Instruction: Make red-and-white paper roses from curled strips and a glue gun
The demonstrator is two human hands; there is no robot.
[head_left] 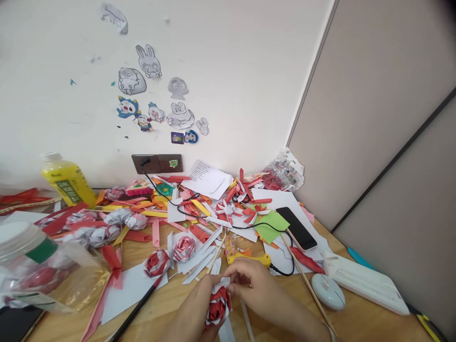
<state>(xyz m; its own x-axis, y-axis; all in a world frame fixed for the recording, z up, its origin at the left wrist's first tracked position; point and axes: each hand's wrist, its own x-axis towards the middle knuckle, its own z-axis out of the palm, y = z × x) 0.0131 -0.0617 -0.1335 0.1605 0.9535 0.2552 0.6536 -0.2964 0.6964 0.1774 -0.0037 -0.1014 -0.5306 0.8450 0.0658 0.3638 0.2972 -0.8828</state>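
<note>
Holding a red and white paper rose (218, 306) in the left hand (195, 304), low in the middle, over the wooden table (370, 327). Resting the left thumb along the rose's left side, and hiding most left fingers behind it, so not showing their grip. Bending the right hand (252, 285) over the rose's top right, with thumb and pointer close together, maybe pinching the white paper flap (223, 284). Facing the red folds up toward the eyes, pointing the flap away toward the wall (249, 95), and running longest from flap to bottom folds.
</note>
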